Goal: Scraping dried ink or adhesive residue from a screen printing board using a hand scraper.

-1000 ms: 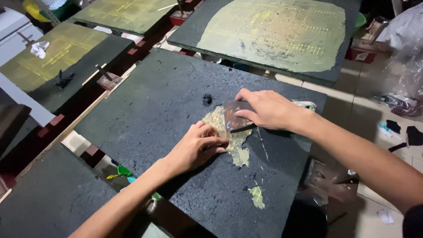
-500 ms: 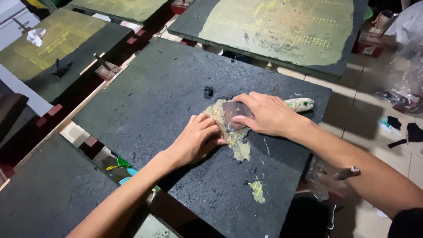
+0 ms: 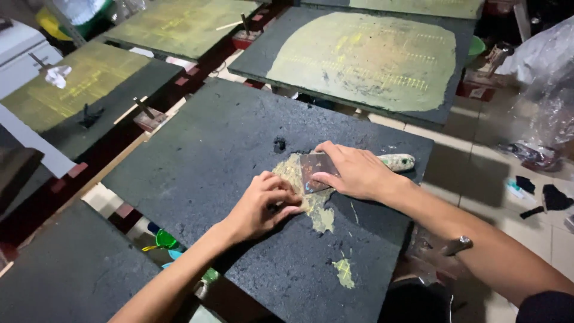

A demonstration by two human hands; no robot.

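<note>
A black rough board [image 3: 227,155] lies in front of me with a yellowish-green smear of paste [image 3: 320,212] near its right side. My right hand [image 3: 353,170] presses the flat metal blade of a scraper [image 3: 314,170] onto the smear; the scraper's paste-caked handle [image 3: 399,161] sticks out to the right past my hand. My left hand [image 3: 263,203] rests just left of the blade with curled fingers pressing on the paste; whether it holds anything is hidden. A smaller blob of paste [image 3: 344,272] lies nearer the board's front edge.
More boards surround this one: one with a large yellowish patch [image 3: 371,60] behind, two at the back left [image 3: 78,90], a dark one [image 3: 66,269] at the front left. Plastic bags [image 3: 550,101] and small scraps lie on the tiled floor at right. Green items [image 3: 164,239] show between boards.
Both hands have stayed on the smear, with the scraper blade shifting slightly over the paste. The camera has tilted a little, so the board sits differently in view.
</note>
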